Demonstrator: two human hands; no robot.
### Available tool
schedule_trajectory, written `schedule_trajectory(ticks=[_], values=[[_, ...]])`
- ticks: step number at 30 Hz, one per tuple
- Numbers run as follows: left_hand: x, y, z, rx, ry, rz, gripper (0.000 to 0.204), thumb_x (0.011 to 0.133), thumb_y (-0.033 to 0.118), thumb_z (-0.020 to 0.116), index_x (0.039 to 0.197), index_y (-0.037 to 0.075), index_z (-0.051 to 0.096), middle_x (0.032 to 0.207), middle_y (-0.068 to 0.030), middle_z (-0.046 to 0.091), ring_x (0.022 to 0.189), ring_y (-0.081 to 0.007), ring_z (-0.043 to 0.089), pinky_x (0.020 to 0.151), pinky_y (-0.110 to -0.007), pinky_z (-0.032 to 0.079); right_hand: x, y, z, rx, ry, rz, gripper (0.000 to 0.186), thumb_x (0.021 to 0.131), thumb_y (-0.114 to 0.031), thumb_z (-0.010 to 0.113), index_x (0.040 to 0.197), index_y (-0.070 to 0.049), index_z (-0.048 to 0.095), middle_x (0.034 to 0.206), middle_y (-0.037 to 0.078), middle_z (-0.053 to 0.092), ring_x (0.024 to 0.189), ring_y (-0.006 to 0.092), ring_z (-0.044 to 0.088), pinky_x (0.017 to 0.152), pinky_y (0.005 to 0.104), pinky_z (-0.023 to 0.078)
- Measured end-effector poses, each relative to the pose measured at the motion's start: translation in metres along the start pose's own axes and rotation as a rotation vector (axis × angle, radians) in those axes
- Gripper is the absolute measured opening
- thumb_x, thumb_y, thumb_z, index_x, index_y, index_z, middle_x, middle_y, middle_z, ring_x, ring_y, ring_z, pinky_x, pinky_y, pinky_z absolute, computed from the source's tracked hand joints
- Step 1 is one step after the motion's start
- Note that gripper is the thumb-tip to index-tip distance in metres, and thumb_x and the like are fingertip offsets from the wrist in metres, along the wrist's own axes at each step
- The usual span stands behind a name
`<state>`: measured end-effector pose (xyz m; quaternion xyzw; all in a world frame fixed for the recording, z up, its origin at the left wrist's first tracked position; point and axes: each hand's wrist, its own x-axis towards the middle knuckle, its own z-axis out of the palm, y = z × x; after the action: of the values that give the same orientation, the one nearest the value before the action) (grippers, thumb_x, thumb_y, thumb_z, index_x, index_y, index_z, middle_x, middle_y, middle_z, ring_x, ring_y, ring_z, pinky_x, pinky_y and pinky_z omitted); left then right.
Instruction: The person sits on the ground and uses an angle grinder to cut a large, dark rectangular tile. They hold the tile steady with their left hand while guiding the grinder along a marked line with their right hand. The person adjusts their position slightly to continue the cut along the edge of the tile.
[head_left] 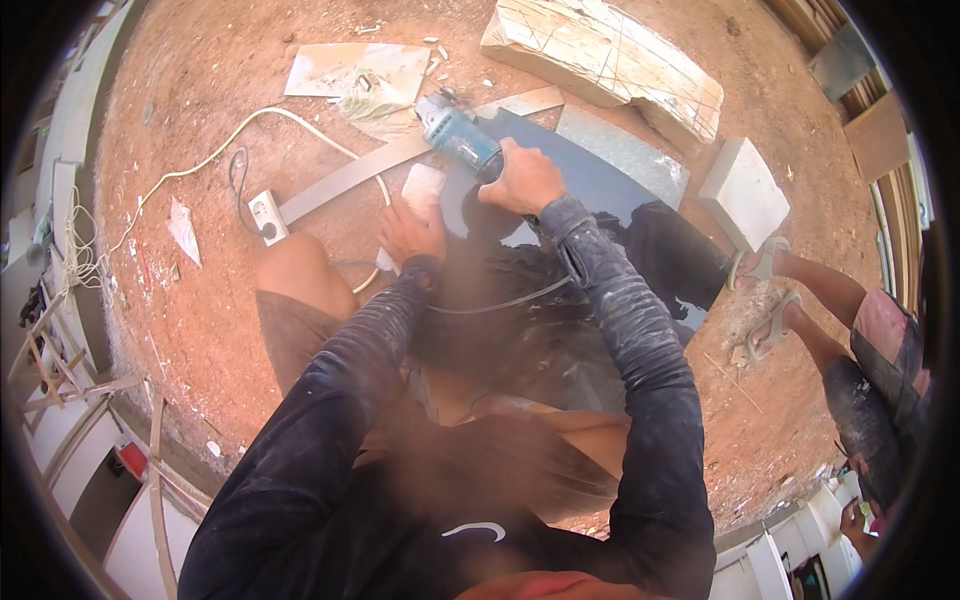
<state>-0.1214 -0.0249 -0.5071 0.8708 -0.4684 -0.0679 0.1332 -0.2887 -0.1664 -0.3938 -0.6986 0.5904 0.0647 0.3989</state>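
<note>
Head view: right fingers [511, 153] snug around grinder [458, 134]

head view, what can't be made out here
In the head view:
Grinder: rear grip, mostly hidden by the right hand.
Dark slab: near edge, lost in a brown blur.
Sandaled person: much of the body, cut off by the dark right rim.

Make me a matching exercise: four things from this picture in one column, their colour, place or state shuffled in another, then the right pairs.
Things:
1. grinder
2. power strip
3. wide slab
4. rough block

Descriptions:
A. pale, marked with crossing lines
B. dark and reflective
C. white, with a dark plug at its near end
D. gripped by the right hand

Pairs: 1-D, 2-C, 3-B, 4-A
</note>
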Motion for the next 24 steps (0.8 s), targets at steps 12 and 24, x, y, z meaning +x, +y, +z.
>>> schedule_trajectory(ticks=[12,24], values=[[0.0002,0.0024,-0.0037,-0.01,-0.001,-0.017,0.068,0.097,0.053,0.058,0.142,0.003,0.05,0.113,-0.0209,0.06,0.111,-0.0391,0.056,0.098,-0.051,0.038,0.0005,-0.0025,0.002,0.011,-0.004,0.041,0.065,0.068,-0.038,0.078,0.116,0.001,0.06,0.109,0.027,0.072,0.104,0.0423,0.07,0.091,0.0474,0.057],[0.0003,0.0029,-0.0027,-0.001,-0.006,-0.015,0.069,0.097,0.055,0.057,0.142,0.003,0.049,0.113,-0.0204,0.06,0.112,-0.039,0.055,0.098,-0.051,0.038,0.0035,-0.0038,0.0054,0.011,0.004,0.05,0.065,0.067,-0.037,0.078,0.117,0.002,0.061,0.109,0.027,0.072,0.104,0.0414,0.071,0.092,0.0461,0.057]])
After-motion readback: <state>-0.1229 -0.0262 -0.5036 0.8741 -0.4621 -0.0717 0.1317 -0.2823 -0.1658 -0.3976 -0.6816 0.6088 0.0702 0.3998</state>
